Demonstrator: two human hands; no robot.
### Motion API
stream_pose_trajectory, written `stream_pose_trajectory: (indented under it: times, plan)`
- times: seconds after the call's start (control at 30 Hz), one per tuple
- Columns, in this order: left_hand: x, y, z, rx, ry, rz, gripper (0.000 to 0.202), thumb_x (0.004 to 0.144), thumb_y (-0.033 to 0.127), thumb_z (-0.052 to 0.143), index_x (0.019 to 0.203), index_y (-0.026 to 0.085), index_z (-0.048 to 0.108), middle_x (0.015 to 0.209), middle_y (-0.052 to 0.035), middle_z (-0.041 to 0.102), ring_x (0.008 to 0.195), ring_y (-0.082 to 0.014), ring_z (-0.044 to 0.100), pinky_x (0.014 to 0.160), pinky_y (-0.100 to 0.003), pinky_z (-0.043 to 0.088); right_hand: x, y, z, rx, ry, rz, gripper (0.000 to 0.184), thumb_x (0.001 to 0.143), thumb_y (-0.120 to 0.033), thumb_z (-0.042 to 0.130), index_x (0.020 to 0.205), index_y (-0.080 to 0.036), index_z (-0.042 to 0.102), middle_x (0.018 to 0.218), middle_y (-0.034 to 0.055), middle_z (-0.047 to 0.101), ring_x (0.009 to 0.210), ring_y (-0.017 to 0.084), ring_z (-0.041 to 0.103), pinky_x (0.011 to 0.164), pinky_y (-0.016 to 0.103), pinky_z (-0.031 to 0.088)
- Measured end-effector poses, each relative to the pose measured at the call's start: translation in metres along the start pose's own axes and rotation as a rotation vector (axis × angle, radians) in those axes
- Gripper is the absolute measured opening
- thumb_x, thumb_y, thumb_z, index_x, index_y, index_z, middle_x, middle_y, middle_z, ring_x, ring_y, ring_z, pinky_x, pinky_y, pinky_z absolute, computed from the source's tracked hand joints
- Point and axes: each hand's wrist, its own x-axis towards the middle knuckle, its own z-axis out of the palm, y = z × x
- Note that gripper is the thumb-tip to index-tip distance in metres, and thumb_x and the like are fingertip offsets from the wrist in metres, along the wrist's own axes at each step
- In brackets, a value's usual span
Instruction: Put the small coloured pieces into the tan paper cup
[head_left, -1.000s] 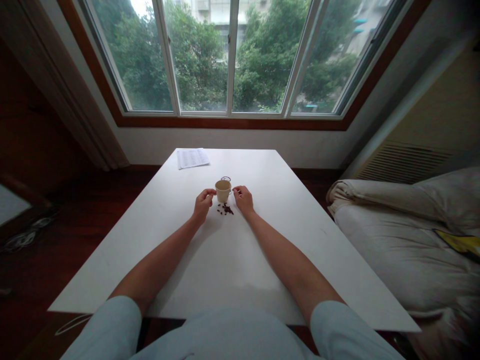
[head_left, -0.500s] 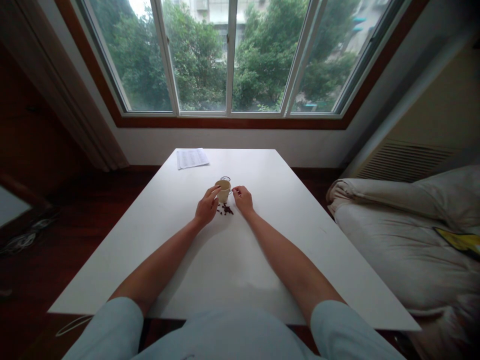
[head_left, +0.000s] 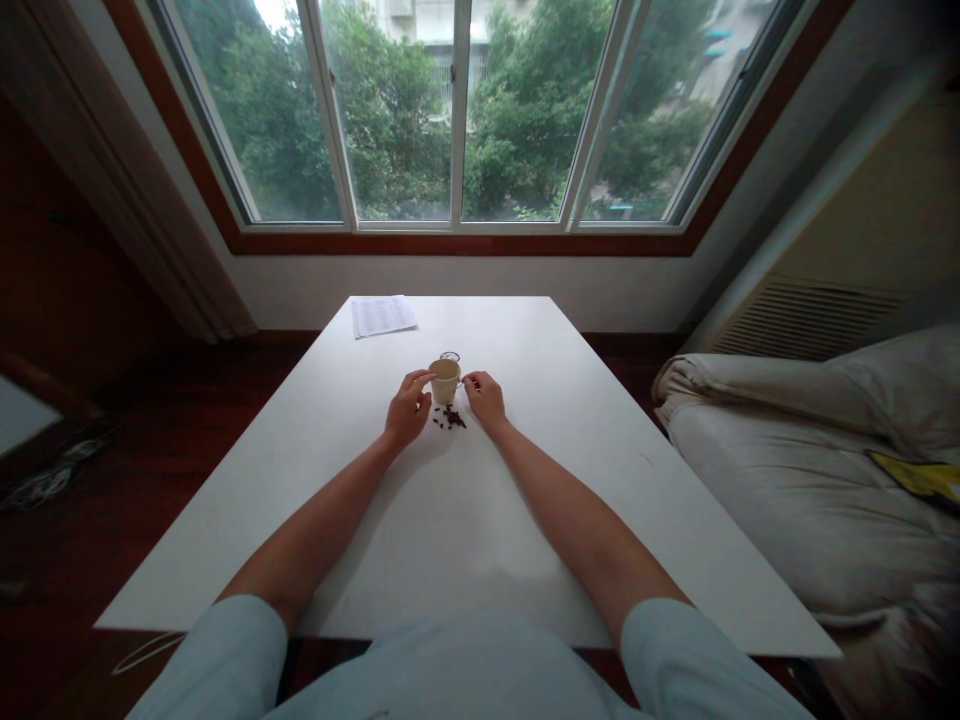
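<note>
A small beige cup (head_left: 445, 381) stands on the white table (head_left: 450, 520), with a little heap of dark bits (head_left: 450, 418) just in front of it. My left hand (head_left: 407, 408) rests left of the cup; its thumb and forefinger are pinched together at the rim, and what they hold is too small to make out. On the other side, my right hand (head_left: 486, 398) has curled fingers and pinches the cup's right side. Both forearms lie on the table.
A small round glass object (head_left: 451, 356) sits right behind the cup. A printed sheet of paper (head_left: 384, 315) lies at the table's far left corner. A bed with light bedding (head_left: 810, 470) stands to the right. Beyond the table is a wide window (head_left: 457, 110).
My left hand reached its fingers over the cup's rim half a second ago and has drawn back to the rim's left side. The right hand and cup stayed put.
</note>
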Motion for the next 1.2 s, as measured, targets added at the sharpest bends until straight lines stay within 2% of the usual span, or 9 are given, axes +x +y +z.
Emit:
stream_pose_trajectory:
  times: [0.07,0.13,0.27,0.33,0.4,0.7,1.0,1.2]
  plan:
    - [0.000,-0.004,0.000,0.025,0.024,-0.034,0.029,0.088,0.016,0.049,0.112,0.021,0.065,0.118,-0.0089,0.060,0.075,-0.0123,0.058,0.070,-0.027,0.049,0.000,-0.001,-0.001,-0.011,-0.004,0.008,0.024,0.090,-0.035,0.047,0.084,-0.021,0.066,0.087,0.0039,0.065,0.075,0.017,0.056,0.074,0.030,0.045]
    - [-0.001,-0.010,0.001,0.044,0.003,-0.047,0.020,0.087,0.018,0.051,0.099,0.020,0.067,0.100,-0.0059,0.063,0.069,-0.0118,0.055,0.067,-0.026,0.046,0.000,-0.002,-0.001,-0.024,-0.008,0.016,0.024,0.089,-0.036,0.047,0.084,-0.021,0.066,0.086,0.0036,0.066,0.075,0.017,0.056,0.074,0.030,0.045]
    - [-0.003,-0.022,0.003,0.063,-0.219,-0.041,0.016,0.082,0.018,0.055,0.087,0.022,0.069,0.078,-0.0008,0.063,0.062,-0.0118,0.051,0.063,-0.025,0.042,-0.001,-0.005,-0.003,-0.037,-0.010,0.018,0.027,0.090,-0.037,0.046,0.084,-0.021,0.066,0.084,0.0031,0.066,0.074,0.017,0.056,0.072,0.029,0.044]
    - [-0.004,-0.026,0.001,0.075,-0.332,-0.024,0.015,0.079,0.019,0.057,0.085,0.022,0.071,0.077,-0.0005,0.064,0.062,-0.0119,0.051,0.062,-0.025,0.041,-0.001,-0.007,-0.004,-0.042,-0.015,0.014,0.028,0.090,-0.038,0.045,0.085,-0.021,0.067,0.080,0.0026,0.066,0.072,0.017,0.055,0.069,0.028,0.043]
    - [-0.004,-0.028,-0.002,0.084,-0.395,-0.013,0.015,0.077,0.022,0.059,0.086,0.023,0.072,0.077,-0.0008,0.064,0.063,-0.0123,0.052,0.063,-0.025,0.042,-0.002,-0.011,-0.006,-0.049,-0.023,0.004,0.029,0.091,-0.038,0.045,0.085,-0.021,0.067,0.076,0.0018,0.065,0.068,0.016,0.054,0.067,0.027,0.041]
    - [0.001,-0.037,-0.011,0.168,-0.543,-0.043,0.021,0.079,0.031,0.058,0.091,0.022,0.073,0.081,-0.0003,0.064,0.067,-0.0114,0.053,0.066,-0.022,0.043,-0.011,-0.040,-0.014,-0.175,-0.142,-0.095,0.032,0.092,-0.039,0.045,0.092,-0.019,0.069,0.060,-0.0026,0.055,0.056,0.011,0.046,0.061,0.021,0.034]
    - [0.000,-0.035,-0.009,0.213,-0.551,-0.013,0.021,0.080,0.030,0.057,0.093,0.024,0.072,0.084,-0.0006,0.065,0.068,-0.0123,0.054,0.066,-0.023,0.042,-0.012,-0.040,-0.016,-0.201,-0.109,-0.106,0.029,0.089,-0.034,0.042,0.081,-0.017,0.065,0.061,-0.0018,0.053,0.057,0.011,0.043,0.061,0.021,0.033]
    - [-0.001,-0.040,-0.004,0.243,-0.516,-0.034,0.021,0.082,0.030,0.055,0.091,0.022,0.071,0.085,-0.0018,0.067,0.071,-0.0134,0.055,0.068,-0.024,0.043,-0.013,-0.040,-0.015,-0.144,-0.241,-0.192,0.027,0.087,-0.031,0.044,0.074,-0.016,0.063,0.062,-0.0014,0.053,0.060,0.011,0.043,0.061,0.021,0.032]
